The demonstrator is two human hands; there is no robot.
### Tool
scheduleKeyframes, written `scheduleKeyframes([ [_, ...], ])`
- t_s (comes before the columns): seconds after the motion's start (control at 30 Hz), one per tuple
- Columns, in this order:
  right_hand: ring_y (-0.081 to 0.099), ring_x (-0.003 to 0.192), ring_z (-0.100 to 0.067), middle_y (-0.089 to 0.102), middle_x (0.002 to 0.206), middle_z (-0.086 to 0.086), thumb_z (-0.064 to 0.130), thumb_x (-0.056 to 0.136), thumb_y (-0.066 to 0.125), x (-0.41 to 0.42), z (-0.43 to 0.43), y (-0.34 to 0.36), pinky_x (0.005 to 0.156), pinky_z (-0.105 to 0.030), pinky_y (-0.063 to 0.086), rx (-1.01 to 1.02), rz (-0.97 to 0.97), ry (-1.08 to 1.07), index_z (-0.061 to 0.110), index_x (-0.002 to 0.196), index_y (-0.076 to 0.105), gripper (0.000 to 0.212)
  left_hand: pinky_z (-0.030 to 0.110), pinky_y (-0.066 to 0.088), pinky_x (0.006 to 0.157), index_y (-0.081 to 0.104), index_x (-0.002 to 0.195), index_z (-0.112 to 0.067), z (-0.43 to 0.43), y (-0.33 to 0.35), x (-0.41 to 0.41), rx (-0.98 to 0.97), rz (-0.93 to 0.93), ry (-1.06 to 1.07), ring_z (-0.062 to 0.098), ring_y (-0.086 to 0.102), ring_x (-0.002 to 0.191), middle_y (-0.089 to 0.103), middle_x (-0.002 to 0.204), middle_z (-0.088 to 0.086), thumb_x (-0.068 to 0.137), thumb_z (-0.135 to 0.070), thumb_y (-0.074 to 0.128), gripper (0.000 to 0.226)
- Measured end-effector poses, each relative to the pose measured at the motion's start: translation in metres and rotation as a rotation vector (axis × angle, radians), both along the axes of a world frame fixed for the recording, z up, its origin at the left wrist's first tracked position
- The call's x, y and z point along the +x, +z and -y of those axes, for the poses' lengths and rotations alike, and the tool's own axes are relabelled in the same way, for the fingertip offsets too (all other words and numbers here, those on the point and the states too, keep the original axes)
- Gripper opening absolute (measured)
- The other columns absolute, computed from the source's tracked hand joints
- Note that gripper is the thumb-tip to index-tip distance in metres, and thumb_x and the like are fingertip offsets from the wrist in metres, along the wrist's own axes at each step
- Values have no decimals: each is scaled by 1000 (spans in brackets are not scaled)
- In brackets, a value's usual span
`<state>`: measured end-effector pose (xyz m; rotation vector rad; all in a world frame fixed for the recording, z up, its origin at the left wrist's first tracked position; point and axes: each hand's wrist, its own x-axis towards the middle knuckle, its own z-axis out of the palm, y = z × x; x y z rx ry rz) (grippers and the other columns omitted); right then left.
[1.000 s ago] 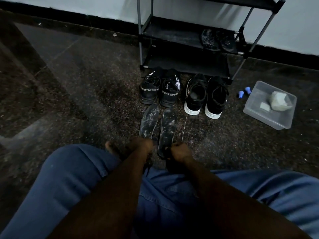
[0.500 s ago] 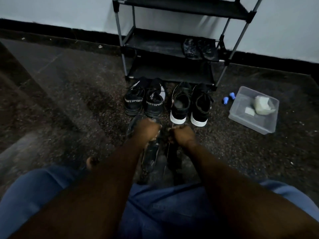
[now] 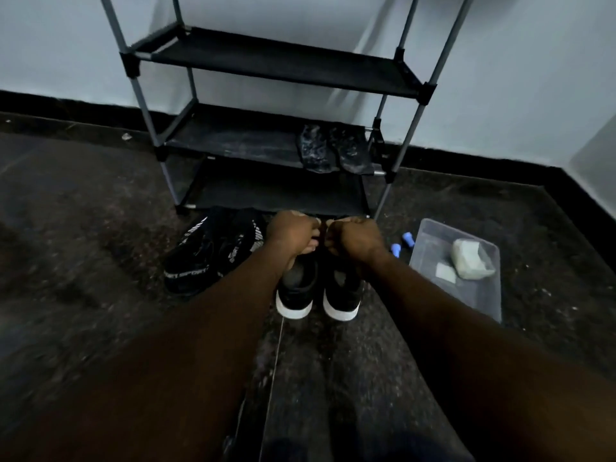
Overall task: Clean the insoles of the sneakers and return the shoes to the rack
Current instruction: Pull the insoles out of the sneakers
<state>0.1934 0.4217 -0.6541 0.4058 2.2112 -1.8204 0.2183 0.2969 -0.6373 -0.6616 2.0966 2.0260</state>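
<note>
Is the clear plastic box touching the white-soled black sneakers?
Apart. The head view shows bare floor between the clear plastic box and the white-soled sneakers.

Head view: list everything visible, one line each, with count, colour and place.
shoe rack: one, grey poles with black shelves, against the wall
insoles: two, dark, side by side on the rack's middle shelf, right end
white-soled sneakers: two, black, on the floor in front of the rack, under the hands
sport-lettered sneakers: two, black with white markings, on the floor left of the other pair
plastic tub: one, clear, on the floor right of the rack
bundle: one, whitish, inside the tub
small pad: one, pale, inside the tub
small blue items: two, on the floor between sneakers and tub
left hand: closed, over the left white-soled sneaker
right hand: closed, over the right one
</note>
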Motion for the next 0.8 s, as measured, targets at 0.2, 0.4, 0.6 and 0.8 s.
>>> scheduleKeyframes([
  [0.2, 61, 60, -17, 63, 78, -6, 21, 104, 56, -93, -11, 5, 49, -23, 47, -210, 22, -130, 15, 91, 62, 15, 18, 50, 45, 63, 107, -9, -7, 2, -80, 94, -6, 71, 15, 59, 63, 66, 97, 10, 103, -25, 59, 17],
  [0.4, 62, 64, -17, 65, 83, -7, 48, 104, 51, -160, -3, -1, 46, -22, 52, -274, 96, -193, 13, 106, 62, 36, 23, 53, 47, 53, 141, -12, -12, 1, -146, 221, 59, 140, 18, 64, 79, 64, 128, 14, 106, -40, 53, 45],
  [0.6, 61, 53, -13, 68, 78, -2, 23, 108, 46, -173, -13, -16, 37, -18, 46, -319, 147, -253, 15, 105, 62, 19, 14, 54, 54, 55, 141, -6, -18, -16, -166, 219, 84, 165, 17, 72, 90, 71, 113, 7, 109, -18, 46, 36],
  [0.8, 69, 78, -21, 70, 98, -8, 32, 103, 51, -152, -21, -13, 48, -22, 54, -393, 138, -265, 15, 108, 62, 21, 13, 45, 39, 68, 108, -2, -23, -24, -127, 206, 87, 201, 6, 56, 43, 66, 78, 7, 104, -9, 53, 17],
])
